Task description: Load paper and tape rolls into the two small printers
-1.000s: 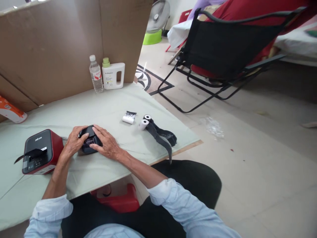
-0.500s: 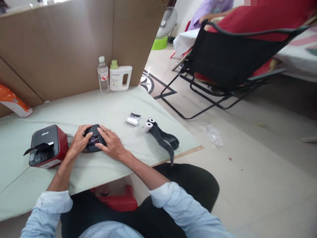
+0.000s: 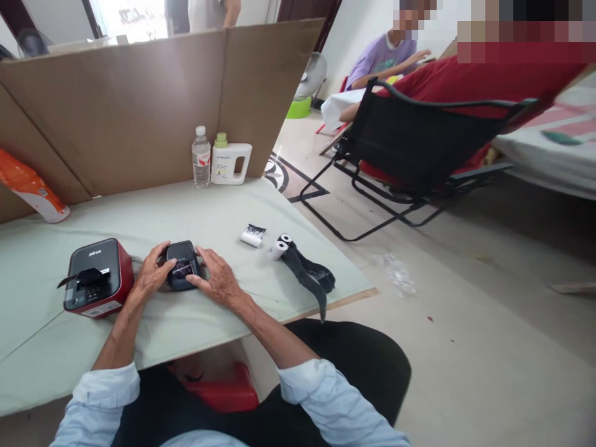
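Your pale green table (image 3: pixel 149 211) fills the lower left of the frame, with the red box (image 3: pixel 95 257) at far left. Just right of it, left of centre, sits the small black machine (image 3: pixel 180 251); best to keep it flat, steady it from both sides and rest your thumbs lightly. Your right hand (image 3: pixel 218 278) is spread open, its thumb on the machine, fingertips at its right edge. Your left hand (image 3: pixel 153 272) curls round the opposite side, apparently gripping it loosely, thumb on top. Near centre lies the white roll (image 3: pixel 252 236).
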A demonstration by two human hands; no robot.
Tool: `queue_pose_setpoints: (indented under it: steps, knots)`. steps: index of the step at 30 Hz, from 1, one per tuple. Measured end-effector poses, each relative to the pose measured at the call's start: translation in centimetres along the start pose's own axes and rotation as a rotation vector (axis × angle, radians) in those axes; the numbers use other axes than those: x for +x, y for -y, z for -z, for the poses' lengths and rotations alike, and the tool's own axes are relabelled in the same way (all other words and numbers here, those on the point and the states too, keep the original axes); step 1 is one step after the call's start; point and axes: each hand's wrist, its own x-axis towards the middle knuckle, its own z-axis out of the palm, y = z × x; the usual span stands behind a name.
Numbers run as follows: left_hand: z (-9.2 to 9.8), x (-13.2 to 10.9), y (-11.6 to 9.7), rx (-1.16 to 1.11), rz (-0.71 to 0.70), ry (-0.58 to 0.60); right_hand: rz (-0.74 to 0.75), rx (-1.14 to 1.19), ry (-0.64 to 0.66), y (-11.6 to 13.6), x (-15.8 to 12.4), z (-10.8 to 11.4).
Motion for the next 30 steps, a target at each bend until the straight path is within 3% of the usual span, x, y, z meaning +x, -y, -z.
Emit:
queue_pose_setpoints:
  steps: [10, 19, 30]
  knots:
    - [0.5, -0.9, -0.9, 0.152, 0.002, 0.012, 0.008, -0.087, 0.120, 0.1, -0.1, -0.1]
    - [-0.1, -0.7, -1.6, 0.120, -0.015, 0.039, 0.006, -0.058, 0.055, -0.3, -0.1, -0.5]
    - [1.3, -0.9, -0.8, 0.123, -0.092, 0.246, -0.037, 0.012, 0.046, -0.4, 0.1, -0.2]
